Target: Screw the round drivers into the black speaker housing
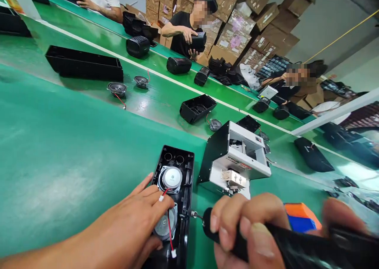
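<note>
Since the red wire point(169, 226) lies loose across the speaker housing point(174, 206) pinned flat on the green bench point(59, 154) by the spread left hand point(139, 217), it could easily be snagged (or nicked) if the electric screwdriver point(251, 237), gripped tight in the closed right hand point(251, 225), is let slip off the screw.

This was a factory assembly line for speakers. A long green workbench point(59, 150) carried black speaker shells point(84, 64), loose speaker cones point(117, 88) and a small screw-feeding machine point(237, 158). Other workers point(189, 28) sat along the far side handling the same parts, and stacked cardboard boxes point(266, 12) filled the back wall.
</note>
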